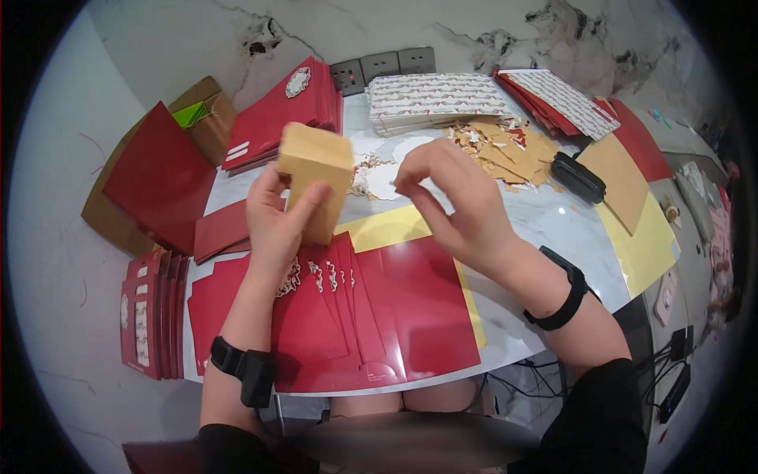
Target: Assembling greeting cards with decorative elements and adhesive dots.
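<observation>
We see a white marble table [545,229] with grey veins, set against a marble wall. Fanned red paper cards [371,316] lie on it, close to the person. The left hand [272,225] is wrapped around a tan wooden block [316,178] and holds it up above the red cards. The right hand [458,205] is beside the block, not touching it, with its fingers curled in; we cannot tell if it pinches anything. Behind lie brown paper scraps [505,150] and a stack of patterned white sheets [434,99].
</observation>
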`<state>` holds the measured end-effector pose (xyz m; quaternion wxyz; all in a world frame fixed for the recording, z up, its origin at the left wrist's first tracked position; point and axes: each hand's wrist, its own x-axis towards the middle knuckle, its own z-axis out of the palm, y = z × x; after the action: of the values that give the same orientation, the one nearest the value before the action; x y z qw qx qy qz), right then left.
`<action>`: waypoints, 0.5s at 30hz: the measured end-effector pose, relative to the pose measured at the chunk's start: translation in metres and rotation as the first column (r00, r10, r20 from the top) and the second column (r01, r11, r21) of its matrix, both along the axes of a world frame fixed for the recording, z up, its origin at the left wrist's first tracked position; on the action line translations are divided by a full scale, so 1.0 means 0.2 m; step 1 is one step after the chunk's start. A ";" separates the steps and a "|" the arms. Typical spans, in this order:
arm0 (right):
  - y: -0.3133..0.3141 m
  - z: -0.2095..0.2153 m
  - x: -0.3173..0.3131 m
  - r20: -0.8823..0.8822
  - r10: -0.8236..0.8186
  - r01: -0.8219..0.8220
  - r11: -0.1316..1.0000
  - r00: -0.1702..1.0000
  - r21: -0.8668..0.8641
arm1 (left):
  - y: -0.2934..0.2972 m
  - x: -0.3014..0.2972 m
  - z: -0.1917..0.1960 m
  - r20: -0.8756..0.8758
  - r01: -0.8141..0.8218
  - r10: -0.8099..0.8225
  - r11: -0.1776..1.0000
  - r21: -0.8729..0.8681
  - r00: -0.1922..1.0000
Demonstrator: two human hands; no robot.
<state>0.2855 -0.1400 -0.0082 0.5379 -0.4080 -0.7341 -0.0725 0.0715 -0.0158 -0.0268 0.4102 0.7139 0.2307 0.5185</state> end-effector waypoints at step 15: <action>0.01 -0.07 -0.02 -0.339 0.143 -0.249 0.923 0.930 -0.294 | 0.02 -0.01 -0.02 -0.224 0.257 -0.278 0.959 -0.119 0.934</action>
<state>0.2810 -0.1388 -0.0225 0.5749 -0.4226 -0.6792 0.1721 0.0703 -0.0118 -0.0298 0.4772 0.7771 0.2017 0.3575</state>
